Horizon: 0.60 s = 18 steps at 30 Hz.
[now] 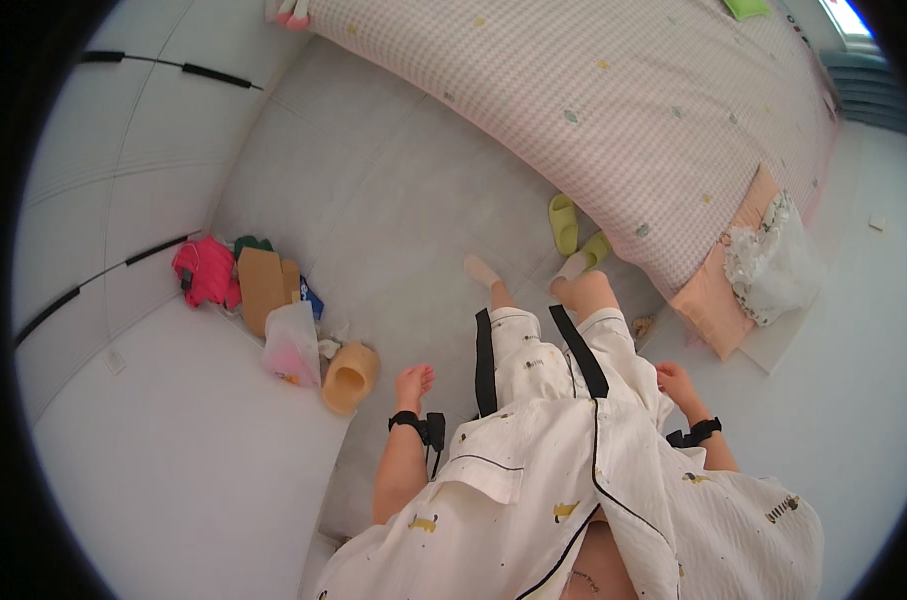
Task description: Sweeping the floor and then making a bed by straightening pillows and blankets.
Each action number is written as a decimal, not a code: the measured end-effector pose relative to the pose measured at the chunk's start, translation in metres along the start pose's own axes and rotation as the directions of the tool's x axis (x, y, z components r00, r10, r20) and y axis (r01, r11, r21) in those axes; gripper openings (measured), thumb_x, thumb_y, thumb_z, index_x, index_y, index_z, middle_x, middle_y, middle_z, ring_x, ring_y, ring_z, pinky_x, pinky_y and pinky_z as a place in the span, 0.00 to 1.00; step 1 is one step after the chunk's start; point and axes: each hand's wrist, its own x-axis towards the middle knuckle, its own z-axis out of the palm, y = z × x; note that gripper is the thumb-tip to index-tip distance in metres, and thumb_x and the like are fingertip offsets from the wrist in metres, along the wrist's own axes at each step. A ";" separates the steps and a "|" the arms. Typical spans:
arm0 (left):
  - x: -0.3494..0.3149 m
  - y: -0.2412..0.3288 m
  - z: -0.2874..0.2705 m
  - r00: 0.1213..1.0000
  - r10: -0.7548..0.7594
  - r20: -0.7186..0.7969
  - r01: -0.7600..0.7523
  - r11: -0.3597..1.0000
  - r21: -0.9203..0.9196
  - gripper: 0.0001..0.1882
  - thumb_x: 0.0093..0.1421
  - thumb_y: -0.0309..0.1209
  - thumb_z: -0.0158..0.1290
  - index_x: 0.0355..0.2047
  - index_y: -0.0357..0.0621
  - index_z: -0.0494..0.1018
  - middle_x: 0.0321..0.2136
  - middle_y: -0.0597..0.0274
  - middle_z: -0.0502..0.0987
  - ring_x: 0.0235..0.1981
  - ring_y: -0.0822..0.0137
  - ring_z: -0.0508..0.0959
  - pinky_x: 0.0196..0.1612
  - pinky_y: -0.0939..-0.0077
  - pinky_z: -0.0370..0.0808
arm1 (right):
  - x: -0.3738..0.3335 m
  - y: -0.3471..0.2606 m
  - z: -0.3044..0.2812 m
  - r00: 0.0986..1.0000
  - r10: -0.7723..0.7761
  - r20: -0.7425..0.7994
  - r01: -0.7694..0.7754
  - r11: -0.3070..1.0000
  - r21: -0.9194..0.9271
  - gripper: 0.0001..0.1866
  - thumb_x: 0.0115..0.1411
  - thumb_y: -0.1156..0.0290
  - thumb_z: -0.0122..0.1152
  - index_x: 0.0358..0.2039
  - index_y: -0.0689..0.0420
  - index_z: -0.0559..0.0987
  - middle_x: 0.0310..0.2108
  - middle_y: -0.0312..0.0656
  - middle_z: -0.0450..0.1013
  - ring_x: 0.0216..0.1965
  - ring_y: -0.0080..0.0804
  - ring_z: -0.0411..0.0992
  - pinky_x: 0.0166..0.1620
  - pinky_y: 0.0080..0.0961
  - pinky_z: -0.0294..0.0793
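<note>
My left hand [414, 387] hangs beside my left leg, its fingers loosely bent and slightly apart, with nothing seen in it. Close to it on the floor lies a tan slipper [350, 378]. On the other side, my right hand [675, 382] hangs by my right thigh, fingers loosely bent; part of it is hidden against the white patterned pyjamas [533, 370], and no object shows in it. Black straps with small devices sit on both wrists. My feet, in pale socks, are on the grey floor, the right one at a green slipper [597, 250].
A bed with a pink checked cover [593, 110] spans the far right, a second green slipper [563, 224] beside it. Peach and white pillows [773, 262] lie at its near end. White cabinets [133, 180] line the left, with a pink bundle [207, 270], cardboard box [261, 288] and plastic bag [292, 345] alongside.
</note>
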 end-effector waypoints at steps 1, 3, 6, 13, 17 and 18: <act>-0.004 0.007 0.008 1.000 0.002 0.006 -0.002 1.000 -0.014 0.10 0.55 0.33 0.47 0.34 0.41 0.71 0.29 0.62 0.76 0.30 0.70 0.76 0.31 0.78 0.70 | 0.004 0.002 -0.005 1.000 -0.012 -0.004 0.012 1.000 0.016 0.10 0.55 0.71 0.50 0.36 0.59 0.74 0.30 0.37 0.73 0.30 0.23 0.71 0.32 0.21 0.71; -0.009 0.016 0.023 1.000 0.021 0.010 -0.021 1.000 -0.017 0.11 0.56 0.33 0.47 0.34 0.41 0.71 0.30 0.62 0.76 0.30 0.70 0.76 0.31 0.78 0.70 | 0.013 0.006 -0.019 0.998 -0.049 -0.025 0.052 0.992 0.115 0.10 0.54 0.72 0.50 0.35 0.60 0.74 0.29 0.38 0.73 0.29 0.23 0.71 0.31 0.20 0.70; -0.019 0.018 0.048 1.000 0.029 0.009 -0.029 0.999 0.023 0.11 0.56 0.33 0.47 0.35 0.41 0.71 0.30 0.62 0.76 0.29 0.70 0.76 0.31 0.78 0.70 | 0.024 0.010 -0.051 0.996 -0.075 -0.041 0.079 0.992 0.094 0.09 0.54 0.73 0.50 0.35 0.61 0.74 0.29 0.39 0.73 0.28 0.24 0.72 0.30 0.20 0.70; -0.053 0.002 0.111 0.999 -0.011 0.036 0.007 0.995 0.100 0.11 0.55 0.32 0.46 0.37 0.41 0.70 0.32 0.62 0.75 0.32 0.68 0.75 0.33 0.76 0.70 | 0.051 0.040 -0.131 0.982 -0.165 -0.087 0.169 0.985 0.038 0.09 0.54 0.73 0.50 0.34 0.61 0.74 0.28 0.39 0.73 0.27 0.25 0.72 0.29 0.20 0.70; -0.051 0.001 0.128 0.995 -0.053 0.083 0.031 0.968 0.250 0.10 0.53 0.29 0.49 0.35 0.41 0.71 0.29 0.63 0.75 0.31 0.68 0.76 0.32 0.77 0.71 | 0.046 0.060 -0.152 0.973 -0.107 -0.206 0.176 0.919 0.352 0.09 0.54 0.72 0.50 0.34 0.59 0.74 0.28 0.39 0.73 0.26 0.25 0.72 0.29 0.20 0.70; -0.048 0.009 0.132 0.995 -0.044 0.093 0.016 0.959 0.284 0.10 0.53 0.29 0.49 0.35 0.41 0.71 0.29 0.63 0.75 0.31 0.68 0.76 0.32 0.77 0.71 | 0.042 0.067 -0.150 0.970 -0.076 -0.229 0.172 0.884 0.435 0.09 0.54 0.71 0.50 0.34 0.59 0.73 0.28 0.39 0.72 0.27 0.25 0.72 0.29 0.19 0.70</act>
